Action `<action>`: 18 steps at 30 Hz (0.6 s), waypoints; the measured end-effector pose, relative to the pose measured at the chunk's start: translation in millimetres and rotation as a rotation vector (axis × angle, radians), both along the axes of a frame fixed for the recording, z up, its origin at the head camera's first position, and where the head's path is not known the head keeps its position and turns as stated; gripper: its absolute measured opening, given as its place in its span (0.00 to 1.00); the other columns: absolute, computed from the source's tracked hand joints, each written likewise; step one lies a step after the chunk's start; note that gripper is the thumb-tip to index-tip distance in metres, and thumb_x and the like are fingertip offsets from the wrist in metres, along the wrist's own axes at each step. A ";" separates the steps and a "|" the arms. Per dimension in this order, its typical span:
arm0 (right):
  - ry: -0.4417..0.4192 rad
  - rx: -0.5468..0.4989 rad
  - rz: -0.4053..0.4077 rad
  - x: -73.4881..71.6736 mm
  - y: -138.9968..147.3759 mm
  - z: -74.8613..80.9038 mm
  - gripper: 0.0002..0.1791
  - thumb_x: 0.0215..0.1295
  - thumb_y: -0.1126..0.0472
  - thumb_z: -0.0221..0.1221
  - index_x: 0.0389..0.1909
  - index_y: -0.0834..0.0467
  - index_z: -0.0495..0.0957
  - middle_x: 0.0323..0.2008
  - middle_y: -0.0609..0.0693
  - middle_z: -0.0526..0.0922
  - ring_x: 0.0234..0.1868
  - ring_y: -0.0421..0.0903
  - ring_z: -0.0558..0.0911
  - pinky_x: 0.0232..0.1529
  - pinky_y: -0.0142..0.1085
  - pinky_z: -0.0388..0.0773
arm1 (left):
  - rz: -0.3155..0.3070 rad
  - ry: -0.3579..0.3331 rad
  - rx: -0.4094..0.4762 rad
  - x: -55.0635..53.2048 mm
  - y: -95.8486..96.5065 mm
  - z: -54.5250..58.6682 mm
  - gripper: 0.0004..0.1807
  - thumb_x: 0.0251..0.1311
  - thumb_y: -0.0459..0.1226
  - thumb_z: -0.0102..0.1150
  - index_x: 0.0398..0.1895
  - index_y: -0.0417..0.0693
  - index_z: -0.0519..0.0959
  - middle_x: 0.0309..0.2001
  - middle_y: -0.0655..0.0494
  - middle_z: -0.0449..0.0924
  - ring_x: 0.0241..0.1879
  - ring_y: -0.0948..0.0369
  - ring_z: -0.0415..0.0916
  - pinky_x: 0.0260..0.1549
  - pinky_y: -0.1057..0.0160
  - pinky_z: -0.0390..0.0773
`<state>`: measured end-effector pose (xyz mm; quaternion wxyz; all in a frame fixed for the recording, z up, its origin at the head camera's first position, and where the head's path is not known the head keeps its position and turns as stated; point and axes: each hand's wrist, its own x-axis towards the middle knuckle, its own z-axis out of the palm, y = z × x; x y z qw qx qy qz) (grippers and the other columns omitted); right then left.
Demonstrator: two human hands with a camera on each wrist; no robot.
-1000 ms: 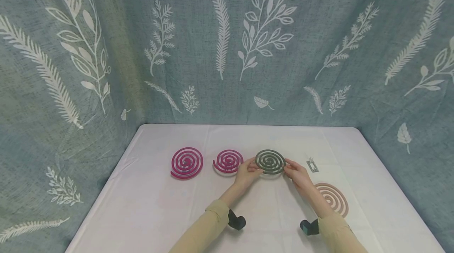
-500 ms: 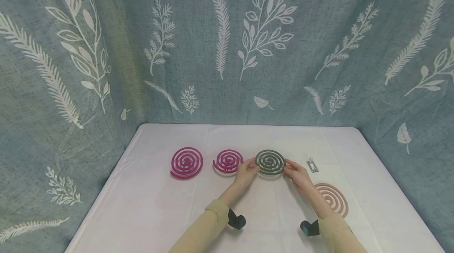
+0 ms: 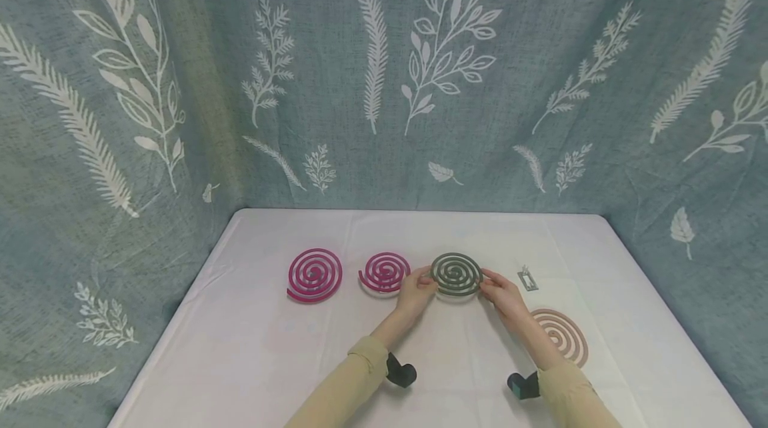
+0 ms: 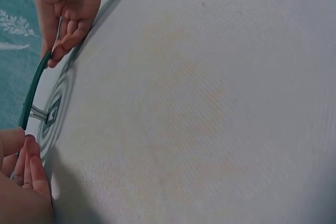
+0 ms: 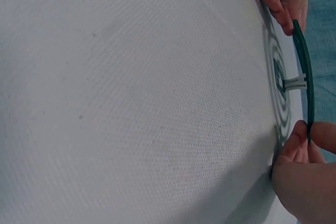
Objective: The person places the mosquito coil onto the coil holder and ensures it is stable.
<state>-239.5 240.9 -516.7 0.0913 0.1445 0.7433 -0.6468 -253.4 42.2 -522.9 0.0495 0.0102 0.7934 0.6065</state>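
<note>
A dark green mosquito coil (image 3: 455, 274) lies roughly level between my hands, raised above the white tablecloth. My left hand (image 3: 418, 289) pinches its left edge between thumb and fingers. On the opposite edge, my right hand (image 3: 503, 296) pinches it the same way. Both wrist views show a small metal stand (image 4: 48, 115) under the coil's middle, its upright tip meeting the coil's underside. The coil's spiral shadow falls on the cloth around the stand's base. Just left of my left hand, a magenta coil (image 3: 385, 273) sits raised over the cloth.
Another magenta coil (image 3: 315, 275) is farther left. To the right lies a spare metal stand (image 3: 528, 279). A brown coil (image 3: 567, 335) rests flat on the cloth, partly hidden by my right forearm. A patterned blue-green curtain (image 3: 384, 81) hangs behind the table.
My left thumb has drawn back slightly from the coil's front edge since the first frame. Otherwise the hands and the green coil hold nearly still.
</note>
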 end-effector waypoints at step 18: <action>-0.009 -0.021 0.002 1.2 -2.8 2.0 0.28 0.70 0.66 0.44 0.70 0.66 0.54 0.63 0.67 0.65 0.67 0.59 0.65 0.68 0.45 0.63 | 0.031 0.012 -0.001 1.9 1.9 2.7 0.23 0.55 0.30 0.59 0.57 0.38 0.74 0.39 0.44 0.80 0.37 0.57 0.78 0.42 0.61 0.79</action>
